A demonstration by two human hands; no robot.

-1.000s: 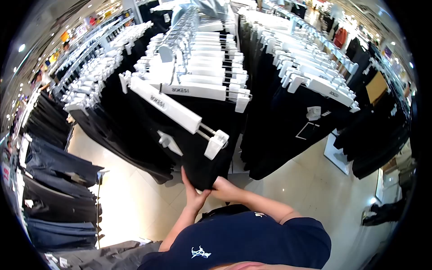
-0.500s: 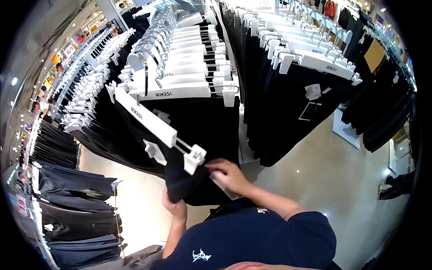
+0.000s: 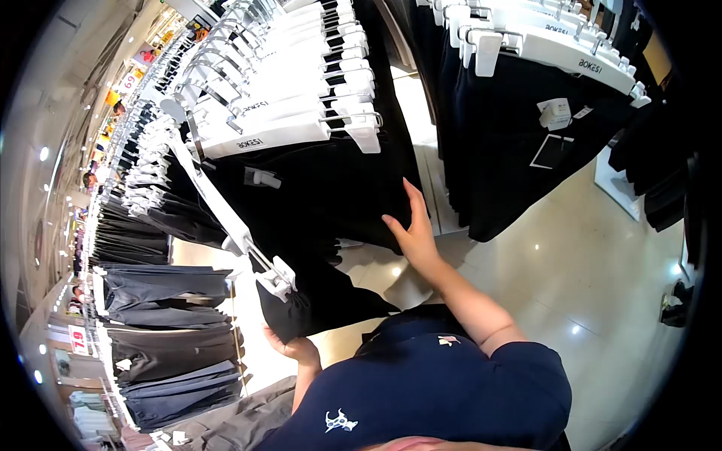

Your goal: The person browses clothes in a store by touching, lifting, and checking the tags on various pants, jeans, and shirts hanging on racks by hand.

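Note:
A pair of black trousers [image 3: 301, 297] hangs from a white clip hanger [image 3: 218, 201] that is turned out at the front of the rack. Low on the left, my left hand [image 3: 299, 350] is closed at the lower edge of this cloth, its fingers partly hidden. My right hand [image 3: 416, 239] is open, thumb and fingers apart, at the right edge of the black trousers [image 3: 331, 188] hanging behind. Those hang from a white hanger marked BOKESI [image 3: 263, 139], with a pale tag [image 3: 262, 178] near the waistband.
Many similar hangers [image 3: 301, 60] line the rack behind. To the right stands another rack of black trousers [image 3: 519, 143] with tags. Folded-over dark trousers [image 3: 169, 342] hang at the lower left. Shiny tiled floor [image 3: 526, 270] shows between the racks.
My right hand has left the turned-out trousers and moved up and right to those behind, its fingers now spread. The turned-out hanger has swung to a steeper angle. The view has shifted.

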